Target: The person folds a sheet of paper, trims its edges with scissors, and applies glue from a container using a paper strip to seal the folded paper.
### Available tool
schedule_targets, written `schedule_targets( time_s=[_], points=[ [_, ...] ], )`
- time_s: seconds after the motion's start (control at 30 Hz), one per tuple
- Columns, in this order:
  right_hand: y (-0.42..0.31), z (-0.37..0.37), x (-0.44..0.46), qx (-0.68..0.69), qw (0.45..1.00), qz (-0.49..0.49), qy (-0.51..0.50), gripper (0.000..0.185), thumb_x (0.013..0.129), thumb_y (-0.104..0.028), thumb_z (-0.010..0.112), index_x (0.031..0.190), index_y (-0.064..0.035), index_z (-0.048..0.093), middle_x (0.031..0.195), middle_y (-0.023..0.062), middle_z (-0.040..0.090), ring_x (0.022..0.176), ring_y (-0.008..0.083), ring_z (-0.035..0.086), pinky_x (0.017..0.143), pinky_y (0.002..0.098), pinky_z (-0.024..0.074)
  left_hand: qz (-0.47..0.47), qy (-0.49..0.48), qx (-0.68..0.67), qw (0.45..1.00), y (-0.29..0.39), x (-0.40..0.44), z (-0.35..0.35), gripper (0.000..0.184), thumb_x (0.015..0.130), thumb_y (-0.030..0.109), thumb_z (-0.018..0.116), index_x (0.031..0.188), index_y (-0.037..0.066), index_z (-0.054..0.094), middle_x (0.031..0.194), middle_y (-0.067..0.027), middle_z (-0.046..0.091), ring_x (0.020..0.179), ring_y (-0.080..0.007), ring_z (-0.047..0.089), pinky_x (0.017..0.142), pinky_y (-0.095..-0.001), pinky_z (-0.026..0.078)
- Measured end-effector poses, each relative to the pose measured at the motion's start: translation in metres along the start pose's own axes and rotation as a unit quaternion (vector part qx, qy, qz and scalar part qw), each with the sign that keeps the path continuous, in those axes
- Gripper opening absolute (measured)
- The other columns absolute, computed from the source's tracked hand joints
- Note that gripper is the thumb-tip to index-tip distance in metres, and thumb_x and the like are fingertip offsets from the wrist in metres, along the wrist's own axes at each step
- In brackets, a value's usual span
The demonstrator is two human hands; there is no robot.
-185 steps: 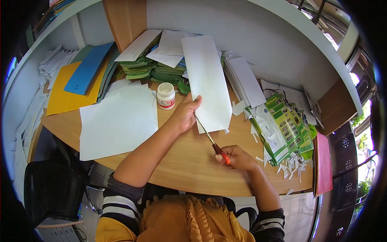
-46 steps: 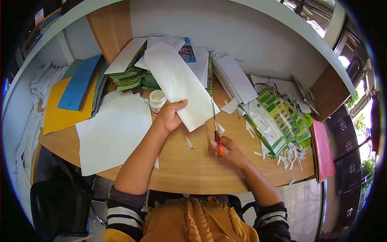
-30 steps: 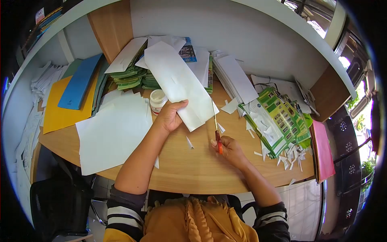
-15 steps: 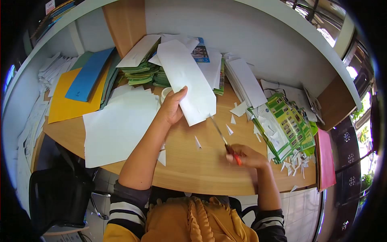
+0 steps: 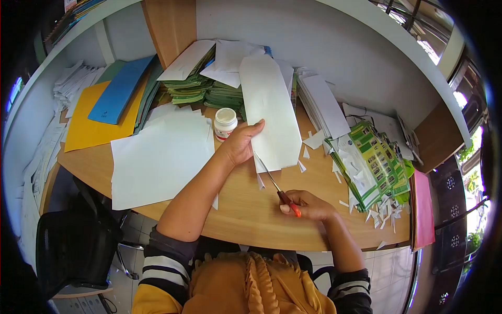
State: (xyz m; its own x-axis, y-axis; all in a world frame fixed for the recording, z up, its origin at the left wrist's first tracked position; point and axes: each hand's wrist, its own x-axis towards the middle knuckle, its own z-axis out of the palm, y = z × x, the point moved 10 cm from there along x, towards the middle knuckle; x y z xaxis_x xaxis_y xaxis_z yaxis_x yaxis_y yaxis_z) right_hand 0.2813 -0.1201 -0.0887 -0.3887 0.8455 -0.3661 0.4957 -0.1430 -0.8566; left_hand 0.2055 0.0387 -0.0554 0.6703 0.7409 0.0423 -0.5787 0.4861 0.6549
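My left hand (image 5: 244, 142) grips a long folded white paper (image 5: 271, 110) by its left edge, thumb on top, holding it up over the desk. Closed around the red and dark handles of a pair of scissors (image 5: 274, 184) is my right hand (image 5: 309, 205). The scissors' blades point up and left, their tip at the paper's lower left corner. The paper's lower right corner is cut at a slant. Just left of the paper, a white jar (image 5: 225, 124) with a white lid stands beside my left wrist.
White sheets (image 5: 157, 167) lie at the left, by a yellow envelope (image 5: 78, 118) and a blue folder (image 5: 120, 91). Stacked green booklets (image 5: 188, 91) and folded white papers (image 5: 324, 104) stand behind. Paper scraps (image 5: 384, 212) litter the right, near green printed sheets (image 5: 368, 157) and a pink folder (image 5: 422, 209).
The white paper has moved right and turned more upright in my left hand. The scissors have shifted left, from its lower right corner to its lower left. More of the jar shows.
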Motion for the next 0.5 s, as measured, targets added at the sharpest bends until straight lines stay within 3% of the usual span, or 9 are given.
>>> schedule_targets(
  time_s=[0.5],
  points=[
    [-0.0048, -0.0042, 0.0002, 0.046, 0.998, -0.031, 0.025, 0.033, 0.086, -0.034, 0.062, 0.069, -0.0084, 0.051, 0.062, -0.005, 0.041, 0.057, 0.0067, 0.036, 0.053, 0.0201, 0.0297, -0.021, 0.004, 0.018, 1.0, -0.0054, 0.001, -0.0054, 0.036, 0.09, 0.013, 0.054, 0.12, -0.006, 0.046, 0.113, -0.0177, 0.058, 0.098, -0.0233, 0.06, 0.086, -0.032, 0.048]
  ],
)
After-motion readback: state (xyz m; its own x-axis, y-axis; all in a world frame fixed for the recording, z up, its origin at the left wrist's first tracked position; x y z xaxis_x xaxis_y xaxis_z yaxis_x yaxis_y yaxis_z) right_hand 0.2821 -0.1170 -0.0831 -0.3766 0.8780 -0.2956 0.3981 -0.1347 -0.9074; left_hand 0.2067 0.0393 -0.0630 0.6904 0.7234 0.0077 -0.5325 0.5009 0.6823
